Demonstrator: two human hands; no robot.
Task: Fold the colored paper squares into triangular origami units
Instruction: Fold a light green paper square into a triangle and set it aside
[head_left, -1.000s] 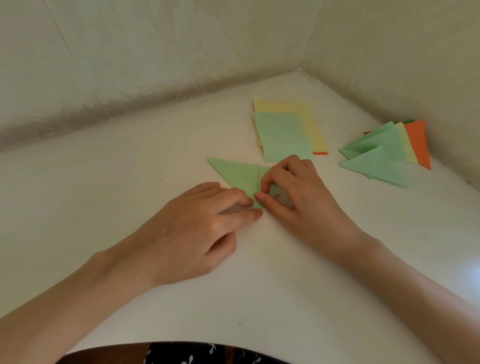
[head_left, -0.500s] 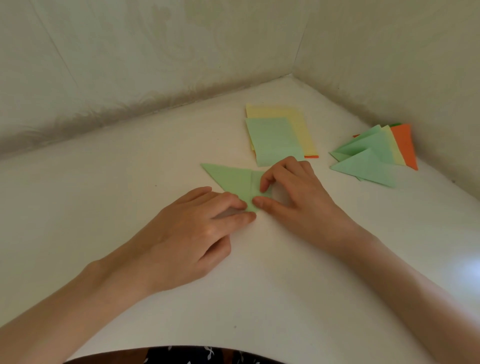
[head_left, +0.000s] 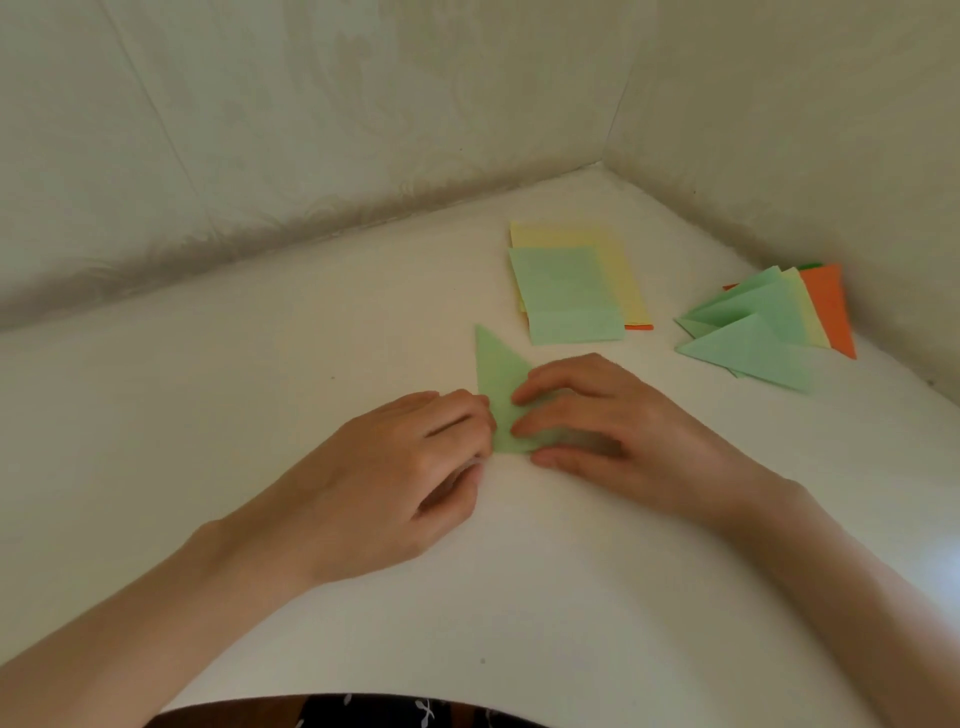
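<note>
One green triangle (head_left: 500, 382) lies between left hand (head_left: 402, 470) and right hand (head_left: 615, 431).

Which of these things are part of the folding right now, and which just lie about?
In use: green paper, left hand, right hand pressing it.
Lying about: stack of flat sheets, pile of folded triangles.

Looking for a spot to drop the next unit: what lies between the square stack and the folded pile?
Only bare table, in the head view; stack and pile lie apart.
</note>
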